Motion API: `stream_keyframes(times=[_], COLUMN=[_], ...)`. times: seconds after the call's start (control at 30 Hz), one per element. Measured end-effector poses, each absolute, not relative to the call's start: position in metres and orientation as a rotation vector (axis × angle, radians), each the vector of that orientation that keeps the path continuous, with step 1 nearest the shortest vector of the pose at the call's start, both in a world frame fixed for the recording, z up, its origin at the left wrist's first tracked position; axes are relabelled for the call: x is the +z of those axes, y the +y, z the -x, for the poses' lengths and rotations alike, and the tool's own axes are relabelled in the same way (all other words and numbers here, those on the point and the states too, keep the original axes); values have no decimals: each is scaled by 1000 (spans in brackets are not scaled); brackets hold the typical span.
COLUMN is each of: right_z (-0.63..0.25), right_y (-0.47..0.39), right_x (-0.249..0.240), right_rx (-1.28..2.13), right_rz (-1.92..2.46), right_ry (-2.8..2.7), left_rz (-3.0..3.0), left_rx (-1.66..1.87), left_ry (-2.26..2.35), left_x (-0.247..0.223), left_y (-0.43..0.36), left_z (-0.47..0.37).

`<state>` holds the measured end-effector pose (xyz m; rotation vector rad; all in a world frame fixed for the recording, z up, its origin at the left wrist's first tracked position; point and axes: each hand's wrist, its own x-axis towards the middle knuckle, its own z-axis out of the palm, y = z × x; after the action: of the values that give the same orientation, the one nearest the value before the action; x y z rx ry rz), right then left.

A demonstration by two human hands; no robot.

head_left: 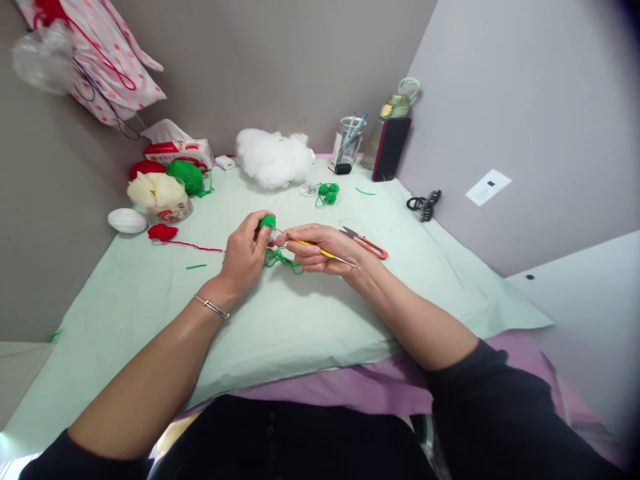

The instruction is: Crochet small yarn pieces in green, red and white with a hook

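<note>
My left hand (pixel 246 248) is closed around a small green crocheted piece (pixel 268 221), with a bit of white showing just below the green. In my right hand (pixel 320 250) is a crochet hook (pixel 314 249) with a yellow handle and metal ends, held between thumb and fingers. Its far tip reaches the crocheted piece; the other end points back over my wrist. Loose green yarn (pixel 283 260) lies tangled on the table under both hands. Just past my right hand rest orange-handled thread snips (pixel 367 243).
White stuffing (pixel 274 158) lies at the back. Green and red yarn balls, a tub (pixel 170 207) and a tissue box (pixel 175 150) stand at the left. A glass jar (pixel 349 141), a bottle and a phone (pixel 391 149) stand back right, near a hair claw (pixel 426 205).
</note>
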<state>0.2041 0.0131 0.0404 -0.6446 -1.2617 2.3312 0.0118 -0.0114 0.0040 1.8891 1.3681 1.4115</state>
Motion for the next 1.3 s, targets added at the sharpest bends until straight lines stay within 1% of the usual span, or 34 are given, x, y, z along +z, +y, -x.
stream_keyframes(times=[0.13,0.2,0.37,0.4,0.47,0.57,0.67,0.77,0.83,0.9,1.03,1.1,1.2,1.3], right_z=[-208,-206,-195,-194,-196,-205,-207,-198,-192,-190,-194,-194,-190,-187], right_y=[13,11,-2,-3,-1,8,10,0,-7,-9,-1,3,4,2], right_x=[41,41,41,41,43,43,38,30,28,29,34,34,33,32], right_rx=[2342,2271,1742,1687,1792,2202,2401,2626,2711,2620,2150,1991,1912,1912], right_rz=[613,638,836,858,837,655,475,295,203,204,424,539,652,678], right_ry=[-1307,-1371,-1626,-1641,-1613,-1455,-1366,-1505,-1652,-1687,-1480,-1407,-1401,-1426], left_rz=[-1985,-2014,-2078,-2093,-2124,-2145,-2101,-1985,-1885,-1782,-1604,-1538,-1464,-1421], left_rx=[1380,1354,1347,1361,1401,1468,1516,1562,1567,1534,1461,1456,1467,1471], left_ry=[1408,1416,1411,1400,1377,1343,1307,1285,1261,1218,1127,1103,1085,1076], left_x=[5,4,-3,-4,-4,-3,-4,-6,-6,-6,-5,-6,-8,-9], left_y=[-13,-12,-6,-5,-4,-5,-7,-7,-6,-6,-5,-5,-5,-6], left_z=[-12,-11,-8,-7,-6,-6,-7,-7,-8,-9,-13,-15,-17,-18])
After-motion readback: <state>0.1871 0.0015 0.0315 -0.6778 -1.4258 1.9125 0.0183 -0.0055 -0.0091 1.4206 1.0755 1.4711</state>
